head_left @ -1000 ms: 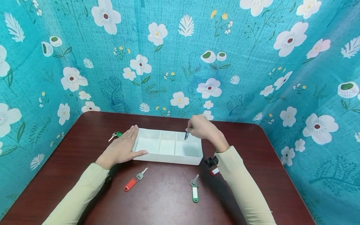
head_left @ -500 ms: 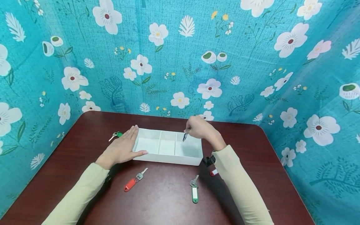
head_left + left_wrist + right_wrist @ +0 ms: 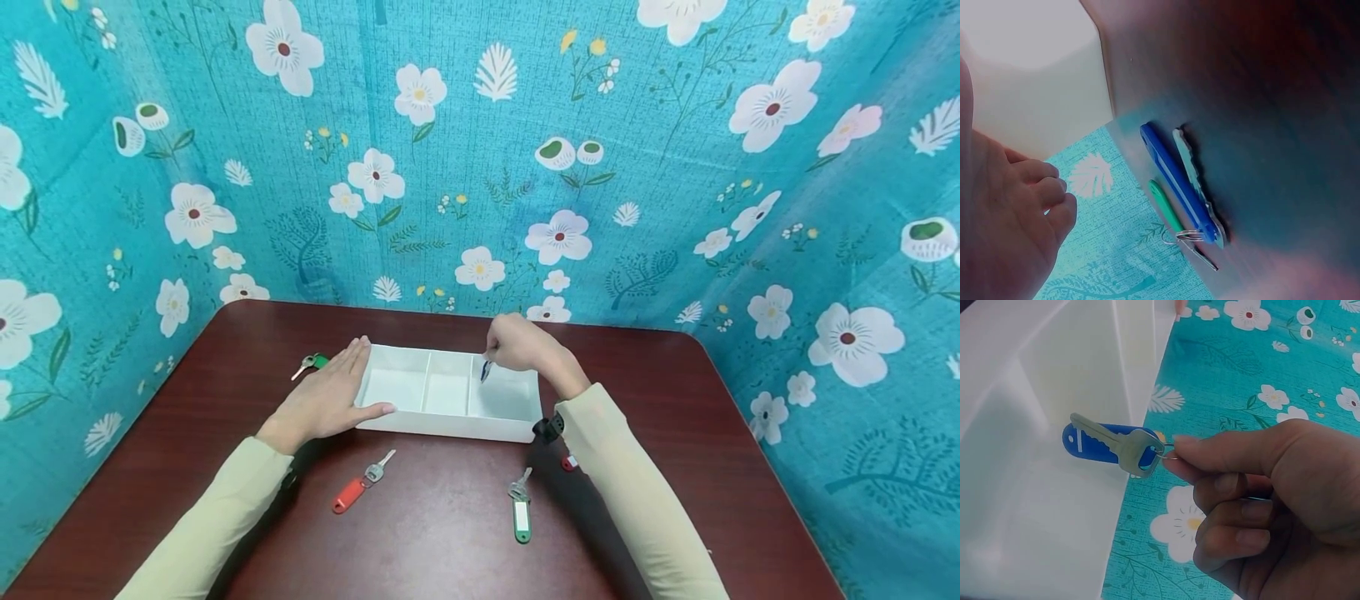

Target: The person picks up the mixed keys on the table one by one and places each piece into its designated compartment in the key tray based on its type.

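A white box (image 3: 450, 423) with three compartments stands on the table. My left hand (image 3: 326, 398) rests against its left end, fingers straight and thumb along the front wall. Over the right compartment, my right hand (image 3: 521, 343) pinches between thumb and forefinger the metal ring of a key (image 3: 1127, 451) with a blue key tag (image 3: 1075, 442). Key and tag hang tilted, near the divider, with the other fingers curled. Beside the left hand, the left wrist view shows a key (image 3: 1186, 156) with a blue tag (image 3: 1175, 178) and another with a green tag (image 3: 1165, 205).
In front of the box lie a key with a red tag (image 3: 348, 496) and one with a green tag (image 3: 522, 521). Another red tag (image 3: 570, 462) is partly hidden by the right sleeve. A key with a green tag (image 3: 320, 361) lies left. A floral curtain (image 3: 480, 167) surrounds the table.
My right hand has moved left and slightly lower, carrying the key with the blue tag toward the divider of the right compartment. The left hand stays at the box's end.
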A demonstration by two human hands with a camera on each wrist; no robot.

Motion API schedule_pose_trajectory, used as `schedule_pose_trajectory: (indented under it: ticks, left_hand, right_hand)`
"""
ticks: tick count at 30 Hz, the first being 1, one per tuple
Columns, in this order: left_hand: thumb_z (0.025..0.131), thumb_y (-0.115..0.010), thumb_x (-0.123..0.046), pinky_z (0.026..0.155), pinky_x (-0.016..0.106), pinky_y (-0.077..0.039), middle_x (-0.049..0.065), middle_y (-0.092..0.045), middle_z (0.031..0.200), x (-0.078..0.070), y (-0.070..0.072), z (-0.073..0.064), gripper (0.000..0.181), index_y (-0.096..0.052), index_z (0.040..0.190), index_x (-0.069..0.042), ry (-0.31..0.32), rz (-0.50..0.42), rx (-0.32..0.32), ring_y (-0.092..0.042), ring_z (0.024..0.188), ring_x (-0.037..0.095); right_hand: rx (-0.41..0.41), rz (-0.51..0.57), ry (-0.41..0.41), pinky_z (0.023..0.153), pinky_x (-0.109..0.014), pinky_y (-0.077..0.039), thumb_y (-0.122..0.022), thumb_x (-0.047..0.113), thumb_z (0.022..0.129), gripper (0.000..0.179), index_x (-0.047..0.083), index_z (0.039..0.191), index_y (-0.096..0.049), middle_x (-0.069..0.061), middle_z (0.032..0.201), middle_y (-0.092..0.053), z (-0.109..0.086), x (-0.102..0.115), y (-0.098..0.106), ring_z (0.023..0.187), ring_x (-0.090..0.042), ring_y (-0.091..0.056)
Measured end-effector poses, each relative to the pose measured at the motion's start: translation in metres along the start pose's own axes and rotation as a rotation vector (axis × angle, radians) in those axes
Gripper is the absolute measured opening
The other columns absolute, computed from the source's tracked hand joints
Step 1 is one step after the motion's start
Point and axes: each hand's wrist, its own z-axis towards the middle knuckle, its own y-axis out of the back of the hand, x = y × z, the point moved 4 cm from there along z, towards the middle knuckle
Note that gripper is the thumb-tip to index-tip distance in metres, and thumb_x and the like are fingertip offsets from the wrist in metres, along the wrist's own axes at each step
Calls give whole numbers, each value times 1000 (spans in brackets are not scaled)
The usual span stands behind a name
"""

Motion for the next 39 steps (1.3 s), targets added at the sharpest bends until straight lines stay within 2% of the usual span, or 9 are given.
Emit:
schedule_pose_trajectory:
  ticks: [6,13,27,39]
  left_hand:
    - [90,-47,-87,130,52,-30,20,-18,176,0,0,-1,122,-16,166,3,-7,-7,-6,-20,164,40]
    - [90,-48,-86,130,52,-29,20,-17,176,0,1,0,121,-15,166,3,-5,-14,-1,-19,164,40]
    - [89,-44,-90,131,52,-29,20,-18,176,1,0,-1,124,-16,166,2,-1,-20,-5,-19,164,39]
    - [90,-44,-89,132,52,-27,19,-16,177,1,1,-2,123,-15,166,3,-3,-37,-1,-17,165,38]
  right_hand:
    - [39,3,-23,52,-25,-31,-67,7,99,36,11,63,-69,6,53,-33,6,-2,-4,52,-11,-26]
    - [71,-25,-13,50,-25,-26,-68,8,99,50,14,51,-54,7,52,-26,12,-1,-5,51,-11,-20]
    - [146,-30,-31,49,-25,-24,-68,7,99,56,16,50,-43,6,53,-24,21,0,-6,51,-11,-16]
    - [165,-44,-11,51,-26,-24,-70,12,100,56,17,52,-42,6,54,-23,28,-7,-10,52,-12,-16]
